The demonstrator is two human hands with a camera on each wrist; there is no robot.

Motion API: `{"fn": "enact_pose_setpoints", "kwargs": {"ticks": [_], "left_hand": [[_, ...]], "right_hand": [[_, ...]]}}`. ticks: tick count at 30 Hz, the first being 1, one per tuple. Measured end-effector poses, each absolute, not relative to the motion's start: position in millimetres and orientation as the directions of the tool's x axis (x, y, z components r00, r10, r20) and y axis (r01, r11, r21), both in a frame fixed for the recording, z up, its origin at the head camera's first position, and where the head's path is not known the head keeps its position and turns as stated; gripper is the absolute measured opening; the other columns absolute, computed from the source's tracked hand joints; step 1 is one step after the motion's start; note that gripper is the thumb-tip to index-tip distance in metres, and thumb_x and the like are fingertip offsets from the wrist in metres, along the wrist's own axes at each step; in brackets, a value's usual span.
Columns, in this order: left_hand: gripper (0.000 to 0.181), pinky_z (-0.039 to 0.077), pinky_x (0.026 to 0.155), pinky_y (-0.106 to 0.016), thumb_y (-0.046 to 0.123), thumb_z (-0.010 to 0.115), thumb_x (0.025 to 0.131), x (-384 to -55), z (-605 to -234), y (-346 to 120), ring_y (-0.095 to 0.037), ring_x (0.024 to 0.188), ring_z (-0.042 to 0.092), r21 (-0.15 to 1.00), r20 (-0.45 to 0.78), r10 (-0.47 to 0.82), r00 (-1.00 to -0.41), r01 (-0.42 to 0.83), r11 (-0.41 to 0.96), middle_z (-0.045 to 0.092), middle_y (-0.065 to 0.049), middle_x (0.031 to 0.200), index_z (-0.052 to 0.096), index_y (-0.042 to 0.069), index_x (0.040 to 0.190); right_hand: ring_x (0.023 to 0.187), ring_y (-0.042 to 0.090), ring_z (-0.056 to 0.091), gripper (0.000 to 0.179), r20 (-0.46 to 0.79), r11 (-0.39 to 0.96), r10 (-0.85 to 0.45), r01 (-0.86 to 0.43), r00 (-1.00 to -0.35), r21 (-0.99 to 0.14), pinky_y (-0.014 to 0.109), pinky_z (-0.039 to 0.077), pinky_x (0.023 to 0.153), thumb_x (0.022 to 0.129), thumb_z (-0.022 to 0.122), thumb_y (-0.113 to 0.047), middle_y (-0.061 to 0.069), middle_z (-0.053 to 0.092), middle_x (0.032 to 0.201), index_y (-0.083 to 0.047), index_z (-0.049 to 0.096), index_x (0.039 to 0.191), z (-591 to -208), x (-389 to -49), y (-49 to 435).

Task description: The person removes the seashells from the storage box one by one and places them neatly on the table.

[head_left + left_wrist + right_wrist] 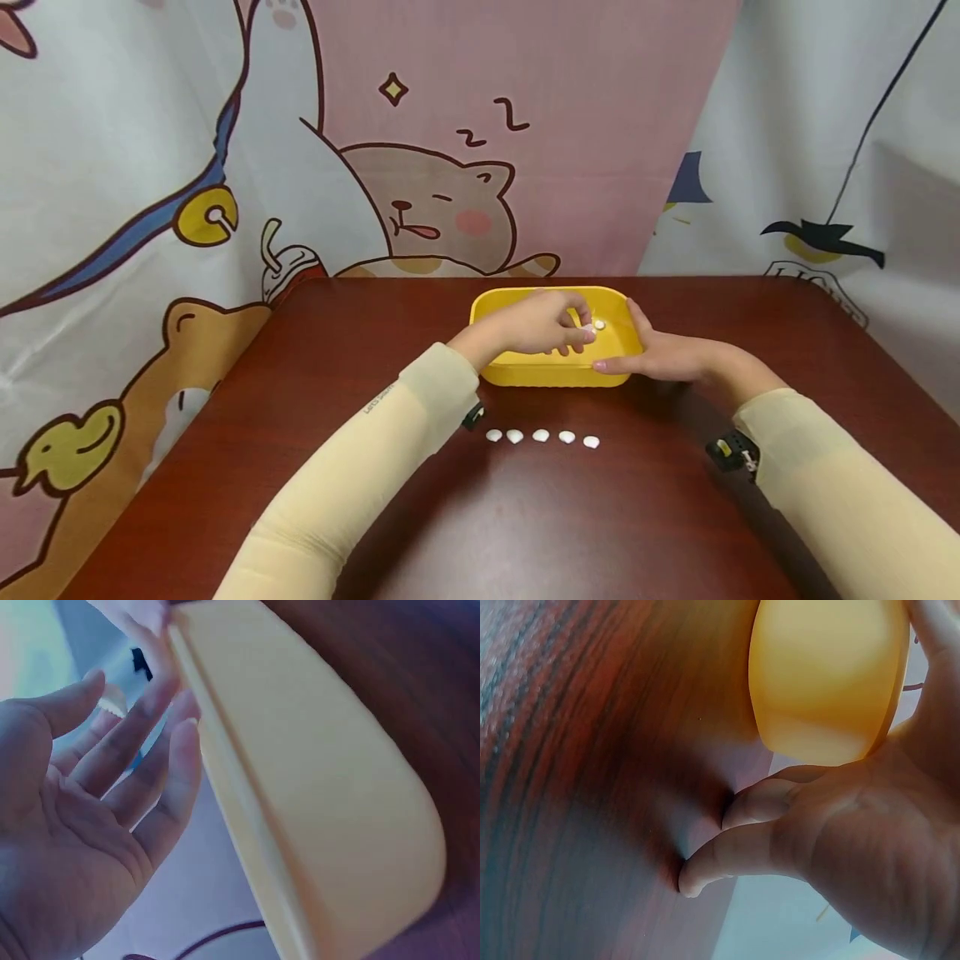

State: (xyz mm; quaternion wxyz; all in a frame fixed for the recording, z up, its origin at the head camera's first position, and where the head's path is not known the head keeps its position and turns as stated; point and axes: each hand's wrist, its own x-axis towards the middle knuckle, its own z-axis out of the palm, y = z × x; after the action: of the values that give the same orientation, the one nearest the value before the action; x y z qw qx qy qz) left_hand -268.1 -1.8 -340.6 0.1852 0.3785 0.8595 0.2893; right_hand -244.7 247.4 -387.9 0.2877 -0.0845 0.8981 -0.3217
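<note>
A white seashell (pixel 112 700) is pinched between the thumb and a finger of my left hand (pixel 551 322), over the yellow plastic bin (pixel 540 377). In the left wrist view the other fingers hang loosely bent beside the bin's rim. One more white piece (pixel 599 325) shows in the bin near the fingertips; the left hand hides part of the inside. My right hand (pixel 667 354) rests against the bin's right end, thumb along the front rim and fingers spread. In the right wrist view, two fingertips (pixel 694 881) touch the table.
Several white shells (pixel 541 436) lie in a row on the dark red-brown table (pixel 495 517), in front of the bin. A cartoon-printed cloth (pixel 600 125) hangs behind the table and along its sides.
</note>
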Motion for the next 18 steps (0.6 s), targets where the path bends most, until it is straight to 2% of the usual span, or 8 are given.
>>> {"fn": "enact_pose_setpoints", "kwargs": {"ticks": [3,6,9,18], "left_hand": [[0.017,0.055,0.078,-0.021,0.028,0.071,0.104,-259,-336,0,-0.018,0.093,0.072,0.588,-0.019,0.775,-0.632,0.62,0.519,0.077,-0.003,0.101,0.068,0.014,0.112],[0.015,0.049,0.074,-0.018,0.029,0.076,0.101,-251,-333,1,-0.011,0.083,0.063,0.547,0.039,0.778,-0.627,0.664,0.509,0.069,0.002,0.091,0.071,0.017,0.106],[0.013,0.045,0.072,-0.018,0.027,0.076,0.1,-244,-331,2,-0.009,0.078,0.057,0.541,0.045,0.786,-0.617,0.676,0.5,0.064,0.002,0.085,0.071,0.016,0.104],[0.011,0.052,0.084,-0.014,0.024,0.08,0.097,-231,-335,-2,-0.002,0.087,0.068,0.554,-0.001,0.823,-0.567,0.685,0.473,0.076,0.007,0.092,0.076,0.015,0.102]], "right_hand": [[0.155,0.055,0.016,0.138,-0.452,0.775,-0.347,0.02,-0.822,-0.632,0.08,0.016,0.123,0.095,0.064,-0.07,0.036,-0.003,0.171,-0.012,-0.044,0.156,-388,-244,247],[0.155,0.054,0.019,0.138,-0.45,0.77,-0.354,0.017,-0.82,-0.638,0.079,0.017,0.123,0.094,0.065,-0.07,0.035,0.0,0.172,-0.013,-0.045,0.156,-389,-243,247],[0.155,0.053,0.019,0.139,-0.449,0.762,-0.36,0.019,-0.818,-0.647,0.079,0.016,0.123,0.094,0.065,-0.07,0.034,-0.001,0.172,-0.013,-0.045,0.156,-389,-243,248],[0.153,0.052,0.019,0.139,-0.434,0.759,-0.347,0.024,-0.831,-0.651,0.081,0.011,0.123,0.092,0.067,-0.071,0.034,0.004,0.171,-0.014,-0.042,0.158,-391,-242,250]]}}
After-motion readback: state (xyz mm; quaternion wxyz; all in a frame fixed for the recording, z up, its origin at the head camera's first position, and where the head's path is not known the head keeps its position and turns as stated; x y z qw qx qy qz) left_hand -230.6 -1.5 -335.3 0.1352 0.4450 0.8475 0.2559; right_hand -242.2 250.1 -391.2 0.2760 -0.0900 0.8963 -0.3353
